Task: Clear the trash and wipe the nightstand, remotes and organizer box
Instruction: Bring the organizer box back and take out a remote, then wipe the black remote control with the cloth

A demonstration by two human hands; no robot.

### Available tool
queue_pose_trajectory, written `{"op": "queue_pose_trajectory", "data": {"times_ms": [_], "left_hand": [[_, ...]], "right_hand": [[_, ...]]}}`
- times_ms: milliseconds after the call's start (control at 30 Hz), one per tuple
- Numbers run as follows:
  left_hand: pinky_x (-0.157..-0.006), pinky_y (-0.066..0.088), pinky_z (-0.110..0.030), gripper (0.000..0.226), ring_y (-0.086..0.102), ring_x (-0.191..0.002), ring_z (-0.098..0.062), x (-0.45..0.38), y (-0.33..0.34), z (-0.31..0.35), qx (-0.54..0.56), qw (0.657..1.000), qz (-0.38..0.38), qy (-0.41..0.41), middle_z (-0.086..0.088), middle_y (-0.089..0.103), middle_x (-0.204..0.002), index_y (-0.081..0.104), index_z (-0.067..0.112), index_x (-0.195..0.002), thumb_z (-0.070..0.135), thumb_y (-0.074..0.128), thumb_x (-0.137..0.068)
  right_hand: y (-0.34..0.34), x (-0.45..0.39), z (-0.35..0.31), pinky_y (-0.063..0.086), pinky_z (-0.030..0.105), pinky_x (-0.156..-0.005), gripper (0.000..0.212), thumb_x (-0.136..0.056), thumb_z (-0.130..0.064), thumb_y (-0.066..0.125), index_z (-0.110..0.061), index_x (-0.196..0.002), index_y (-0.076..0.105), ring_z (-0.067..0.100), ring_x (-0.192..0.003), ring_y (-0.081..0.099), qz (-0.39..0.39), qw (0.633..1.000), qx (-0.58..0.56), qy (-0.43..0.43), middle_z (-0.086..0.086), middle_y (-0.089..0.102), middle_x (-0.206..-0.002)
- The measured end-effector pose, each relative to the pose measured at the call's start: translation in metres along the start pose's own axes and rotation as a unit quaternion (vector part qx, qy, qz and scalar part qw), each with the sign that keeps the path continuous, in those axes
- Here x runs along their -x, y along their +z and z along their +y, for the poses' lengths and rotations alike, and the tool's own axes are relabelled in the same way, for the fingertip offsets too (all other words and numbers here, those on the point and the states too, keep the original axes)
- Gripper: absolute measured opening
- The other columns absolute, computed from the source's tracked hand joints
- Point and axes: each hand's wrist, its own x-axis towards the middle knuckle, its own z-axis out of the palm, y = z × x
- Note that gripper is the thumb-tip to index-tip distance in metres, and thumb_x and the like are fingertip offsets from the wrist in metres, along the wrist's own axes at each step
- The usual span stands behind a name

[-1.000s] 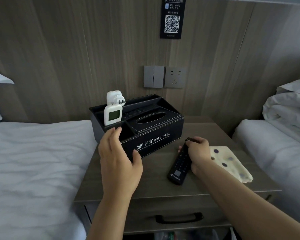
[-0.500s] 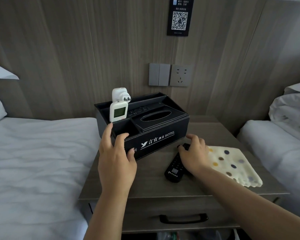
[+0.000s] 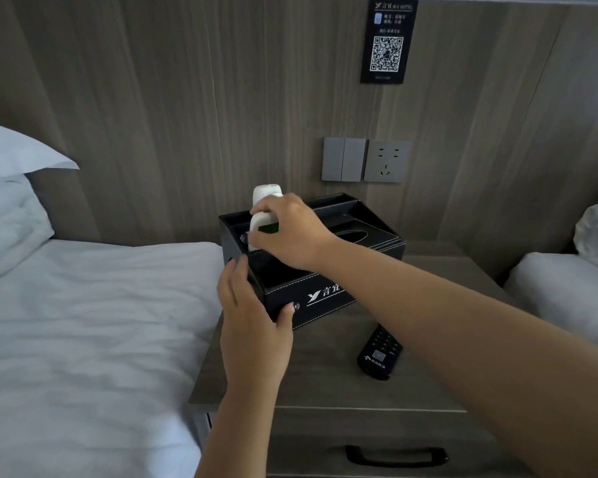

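In the organizer box [image 3: 325, 294], braced by the left hand [image 3: 252, 326], the white remote [image 3: 261, 220] is pinched by the right hand [image 3: 287, 232]; snagged, the box could get tipped.

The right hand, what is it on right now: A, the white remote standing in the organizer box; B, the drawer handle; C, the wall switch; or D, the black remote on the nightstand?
A: the right hand grips the white remote standing in the organizer box, while the black remote lies untouched on the nightstand.
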Motion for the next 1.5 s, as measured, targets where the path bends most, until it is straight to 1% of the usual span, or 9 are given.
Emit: {"op": "queue_pose_trajectory", "data": {"times_ms": [200, 400, 633, 733, 833, 1000, 1200, 1367, 1500], "left_hand": [[-0.094, 0.053, -0.043, 0.084, 0.042, -0.136, -0.021, 0.000, 0.004, -0.007, -0.025, 0.999, -0.031, 0.021, 0.002, 0.015, -0.159, 0.023, 0.039, -0.151, 0.022, 0.072, -0.085], [-0.098, 0.045, -0.033, 0.079, 0.036, -0.140, -0.016, -0.003, 0.007, -0.008, -0.024, 0.999, -0.028, 0.018, 0.001, 0.022, -0.160, 0.018, 0.034, -0.154, 0.023, 0.065, -0.092], [-0.103, 0.028, -0.021, 0.081, 0.027, -0.143, -0.016, -0.007, 0.006, -0.002, -0.020, 1.000, -0.003, 0.020, -0.002, 0.032, -0.155, 0.024, 0.019, -0.153, 0.015, 0.069, -0.087], [-0.111, 0.035, -0.038, 0.071, 0.031, -0.137, -0.025, -0.002, 0.006, 0.006, -0.005, 0.999, 0.036, 0.018, -0.010, 0.039, -0.145, 0.039, 0.010, -0.144, 0.011, 0.073, -0.081], [-0.100, 0.043, -0.050, 0.052, 0.040, -0.121, -0.028, 0.010, 0.008, 0.019, -0.024, 0.993, 0.106, 0.049, -0.013, 0.049, -0.128, 0.052, 0.007, -0.127, 0.010, 0.070, -0.079], [-0.092, 0.050, -0.036, 0.034, 0.051, -0.109, -0.008, 0.051, 0.029, 0.054, 0.003, 0.984, -0.140, 0.110, 0.012, 0.055, -0.112, 0.055, 0.024, -0.122, 0.031, 0.060, -0.090], [-0.104, 0.037, -0.034, 0.075, 0.037, -0.130, -0.018, 0.070, 0.057, 0.061, -0.164, 0.946, -0.245, 0.133, 0.009, 0.046, -0.140, 0.028, 0.026, -0.150, 0.060, 0.051, -0.087], [-0.106, 0.033, -0.035, 0.072, 0.032, -0.134, -0.020, 0.078, 0.064, 0.059, -0.215, 0.940, -0.225, 0.142, 0.007, 0.045, -0.141, 0.007, 0.026, -0.155, 0.052, 0.040, -0.097], [-0.107, 0.032, -0.029, 0.062, 0.033, -0.130, -0.017, 0.082, 0.062, 0.061, -0.176, 0.950, -0.216, 0.138, 0.007, 0.045, -0.137, 0.014, 0.024, -0.154, 0.038, 0.042, -0.101]], "right_hand": [[0.001, -0.004, 0.015, 0.045, 0.021, -0.069, 0.028, -0.091, -0.013, 0.060, -0.018, -0.118, 0.058, 0.015, -0.084, 0.056, 0.041, 0.999, -0.010, 0.003, 0.000, 0.060, -0.099], [-0.015, -0.019, 0.022, 0.046, 0.013, -0.073, 0.026, -0.089, -0.012, 0.063, -0.019, -0.114, 0.069, 0.013, -0.097, 0.062, 0.040, 0.999, -0.033, 0.011, 0.001, 0.069, -0.108], [-0.032, -0.019, 0.021, 0.052, 0.029, -0.086, 0.026, -0.090, -0.015, 0.064, -0.018, -0.115, 0.069, 0.017, -0.101, 0.063, 0.021, 1.000, -0.013, -0.004, 0.001, 0.069, -0.108], [-0.030, -0.012, 0.019, 0.048, 0.032, -0.099, 0.039, -0.093, -0.016, 0.061, -0.019, -0.131, 0.058, 0.017, -0.111, 0.060, -0.011, 1.000, -0.016, 0.003, 0.003, 0.064, -0.124], [-0.046, 0.011, 0.018, 0.049, 0.029, -0.095, 0.055, -0.093, -0.023, 0.062, -0.025, -0.144, 0.042, 0.015, -0.113, 0.058, 0.024, 0.998, -0.053, 0.019, -0.001, 0.057, -0.133], [-0.084, 0.120, 0.067, 0.051, 0.022, -0.090, 0.030, -0.090, -0.012, 0.062, -0.024, -0.117, 0.065, 0.002, -0.100, 0.064, 0.160, 0.980, -0.083, 0.088, -0.011, 0.068, -0.111], [-0.075, 0.225, 0.137, 0.044, 0.018, -0.080, 0.024, -0.087, -0.011, 0.064, -0.030, -0.101, 0.066, 0.010, -0.101, 0.058, 0.299, 0.930, 0.058, 0.206, -0.013, 0.062, -0.106], [-0.072, 0.234, 0.168, 0.033, 0.044, -0.106, 0.050, -0.083, -0.044, 0.067, -0.026, -0.129, 0.056, 0.024, -0.132, 0.042, 0.216, 0.928, 0.218, 0.213, -0.001, 0.050, -0.138], [-0.077, 0.226, 0.167, 0.028, 0.044, -0.113, 0.064, -0.085, -0.066, 0.048, -0.040, -0.143, 0.037, 0.021, -0.139, 0.031, 0.101, 0.915, 0.269, 0.283, -0.009, 0.039, -0.149]]}}
